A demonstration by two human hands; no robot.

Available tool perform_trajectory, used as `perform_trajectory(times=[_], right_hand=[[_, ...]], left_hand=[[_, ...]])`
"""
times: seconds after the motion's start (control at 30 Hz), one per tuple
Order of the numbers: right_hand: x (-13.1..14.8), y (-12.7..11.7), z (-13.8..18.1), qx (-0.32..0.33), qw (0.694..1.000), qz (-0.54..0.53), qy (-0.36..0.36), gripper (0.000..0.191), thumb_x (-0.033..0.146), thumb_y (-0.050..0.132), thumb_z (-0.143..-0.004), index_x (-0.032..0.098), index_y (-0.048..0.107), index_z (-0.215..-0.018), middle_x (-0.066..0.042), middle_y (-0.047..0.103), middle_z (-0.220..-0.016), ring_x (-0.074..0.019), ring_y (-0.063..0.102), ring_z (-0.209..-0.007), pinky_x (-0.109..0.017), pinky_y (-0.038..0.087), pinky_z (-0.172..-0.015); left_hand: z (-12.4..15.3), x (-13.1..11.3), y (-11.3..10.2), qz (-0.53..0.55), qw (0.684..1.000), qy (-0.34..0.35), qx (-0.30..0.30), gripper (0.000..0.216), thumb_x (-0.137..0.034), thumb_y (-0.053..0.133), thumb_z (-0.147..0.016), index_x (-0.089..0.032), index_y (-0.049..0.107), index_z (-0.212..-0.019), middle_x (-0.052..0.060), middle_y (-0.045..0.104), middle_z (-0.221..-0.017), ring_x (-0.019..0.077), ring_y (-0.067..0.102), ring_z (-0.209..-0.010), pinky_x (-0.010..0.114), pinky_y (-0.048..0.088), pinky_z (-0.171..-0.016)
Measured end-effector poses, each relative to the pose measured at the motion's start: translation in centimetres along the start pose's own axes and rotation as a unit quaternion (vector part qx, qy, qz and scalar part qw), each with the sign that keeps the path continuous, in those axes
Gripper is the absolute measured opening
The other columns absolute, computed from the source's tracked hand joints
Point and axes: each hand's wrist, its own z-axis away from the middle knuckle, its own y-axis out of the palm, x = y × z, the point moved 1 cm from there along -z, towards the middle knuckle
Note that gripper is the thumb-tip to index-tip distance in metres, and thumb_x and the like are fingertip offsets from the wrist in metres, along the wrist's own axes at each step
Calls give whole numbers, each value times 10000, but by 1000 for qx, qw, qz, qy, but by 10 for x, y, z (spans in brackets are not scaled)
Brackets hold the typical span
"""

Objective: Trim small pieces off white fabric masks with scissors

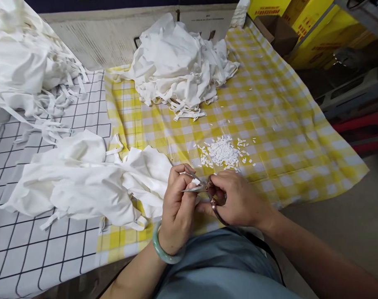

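My right hand (235, 197) is closed around the handles of a pair of scissors (204, 187), whose blades stand apart and point left. Between the blades is the end of a white strip (195, 182), pinched in the fingers of my left hand (181, 199). A green bangle sits on the left wrist. White cloth (148, 168) lies just left of and behind that hand; whether the strip joins it is hidden. Beyond the scissors, small white clippings (224, 151) are heaped on the yellow checked cloth (288, 137).
A pile of white strapped cloth pieces (173, 62) stands at the back, before a pale box (92, 43). More white cloth (20, 58) is heaped at the far left, and flat pieces (83, 178) lie front left. Yellow boxes (326, 41) stand beyond the table's right edge.
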Motion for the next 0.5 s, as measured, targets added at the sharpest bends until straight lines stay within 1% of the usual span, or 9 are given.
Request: perform_trajectory(times=[0.07, 0.2, 0.37, 0.5], right_hand=[[0, -1, 0, 2, 1000, -2, 2, 429, 478, 750, -704, 205, 442, -582, 21, 479, -557, -124, 410, -562, -268, 282, -575], [0, -1, 0, 4, 1000, -1, 5, 403, 465, 753, -698, 200, 468, -592, 20, 495, -558, -127, 425, -568, -270, 288, -583], [-2, -1, 0, 6, 1000, -3, 9, 422, 475, 746, -698, 200, 449, -579, 28, 484, -547, -120, 408, -559, -269, 282, -581], [-2, -2, 1, 13, 1000, -14, 13, 439, 494, 738, -714, 202, 445, -568, 31, 485, -534, -114, 400, -544, -271, 284, -580]], left_hand=[[0, 0, 0, -1, 1000, 0, 2, 267, -205, 407, -991, -194, 500, -741, 67, 464, -1013, 207, 437, -1060, 331, 385, -933], [1, 0, 1, -11, 1000, 9, 6, 279, -204, 403, -991, -196, 503, -731, 66, 464, -957, 217, 430, -1072, 339, 380, -935], [2, 3, 2, -1, 1000, -4, 12, 251, -219, 412, -989, -195, 537, -774, 74, 457, -1025, 216, 436, -1061, 334, 407, -906], [2, 5, 2, -5, 1000, 0, 17, 245, -241, 410, -993, -197, 544, -792, 79, 462, -1028, 218, 448, -1040, 347, 423, -904]])
